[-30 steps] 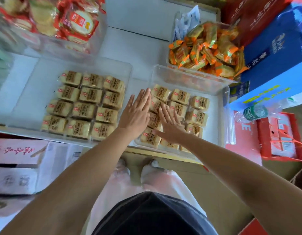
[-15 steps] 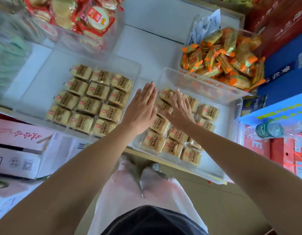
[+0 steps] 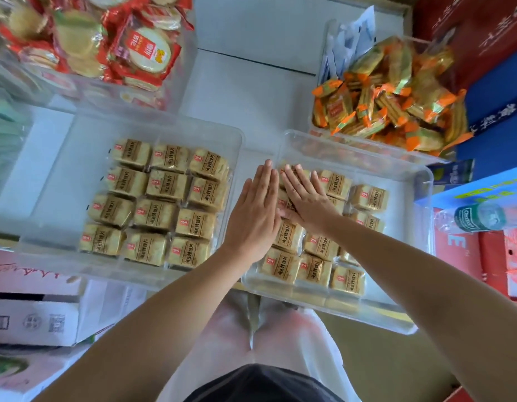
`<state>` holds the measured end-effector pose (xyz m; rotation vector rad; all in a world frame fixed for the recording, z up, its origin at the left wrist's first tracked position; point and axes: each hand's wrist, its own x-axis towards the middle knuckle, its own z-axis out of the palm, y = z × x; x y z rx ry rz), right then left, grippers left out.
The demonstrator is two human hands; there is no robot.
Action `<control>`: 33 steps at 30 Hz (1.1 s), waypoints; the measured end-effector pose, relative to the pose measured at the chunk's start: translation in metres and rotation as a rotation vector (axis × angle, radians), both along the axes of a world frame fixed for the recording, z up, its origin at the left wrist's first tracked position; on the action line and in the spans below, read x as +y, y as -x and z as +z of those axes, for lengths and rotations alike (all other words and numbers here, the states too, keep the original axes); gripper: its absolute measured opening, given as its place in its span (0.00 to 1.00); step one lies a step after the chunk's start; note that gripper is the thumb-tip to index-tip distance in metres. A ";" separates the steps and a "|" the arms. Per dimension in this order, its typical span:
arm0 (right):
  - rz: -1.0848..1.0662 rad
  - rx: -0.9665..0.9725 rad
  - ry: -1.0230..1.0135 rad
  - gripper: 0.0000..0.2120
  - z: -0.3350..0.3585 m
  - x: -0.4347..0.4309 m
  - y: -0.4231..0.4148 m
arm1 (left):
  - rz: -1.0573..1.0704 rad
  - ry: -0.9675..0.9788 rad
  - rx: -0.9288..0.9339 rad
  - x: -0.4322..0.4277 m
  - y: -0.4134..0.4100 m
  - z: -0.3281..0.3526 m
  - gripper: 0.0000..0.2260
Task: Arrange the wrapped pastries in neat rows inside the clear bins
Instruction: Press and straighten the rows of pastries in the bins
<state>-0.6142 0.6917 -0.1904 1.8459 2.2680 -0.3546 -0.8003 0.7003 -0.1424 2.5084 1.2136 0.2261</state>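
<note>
Neither grip closes on anything: the left hand (image 3: 255, 216) lies flat and open at the right bin's (image 3: 419, 242) left wall, the right hand (image 3: 306, 198) presses open-palmed on its wrapped pastries (image 3: 315, 268). The left bin (image 3: 48, 175) looks finished; the right bin's rows probably still need squaring.

So the white surface (image 3: 245, 91) has four clear bins sitting on it. Two near bins (image 3: 239, 134) hold wrapped pastries (image 3: 164, 204), two far bins (image 3: 318, 117) other snacks.

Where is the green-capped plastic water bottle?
In the head view, the green-labelled plastic water bottle lies on its side at the far right, on the red cardboard boxes, just right of the clear plastic bin that both hands are working in.
</note>
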 end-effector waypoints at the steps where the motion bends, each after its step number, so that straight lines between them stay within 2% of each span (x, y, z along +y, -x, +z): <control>1: 0.014 0.002 0.005 0.39 0.002 0.001 -0.002 | 0.001 -0.002 0.008 0.000 0.000 0.001 0.27; 7: -0.116 0.072 -0.084 0.41 0.019 -0.015 -0.006 | 0.012 0.029 0.082 -0.003 0.003 0.011 0.29; 12: 0.009 -0.059 -0.008 0.34 0.008 -0.011 -0.011 | 0.112 0.031 0.136 -0.033 0.003 0.009 0.29; 15: 0.183 -0.068 0.023 0.32 0.002 0.002 -0.027 | 0.193 -0.005 0.148 -0.050 0.001 0.007 0.29; 18: 0.240 -0.020 0.051 0.36 0.010 0.006 -0.035 | 0.258 -0.031 0.155 -0.067 0.001 0.008 0.28; 22: 0.303 0.126 0.024 0.40 0.018 -0.034 -0.015 | 0.326 -0.062 0.189 -0.091 0.000 0.008 0.28; 26: 0.331 0.011 0.078 0.48 0.004 -0.052 -0.003 | 0.347 -0.062 0.201 -0.103 0.000 0.010 0.29; 31: 0.517 -0.015 0.110 0.47 0.001 -0.026 -0.014 | 0.334 -0.076 0.243 -0.107 0.003 0.006 0.30; 33: 0.530 -0.012 0.131 0.48 0.001 -0.022 -0.015 | 0.338 -0.063 0.263 -0.106 0.002 0.008 0.30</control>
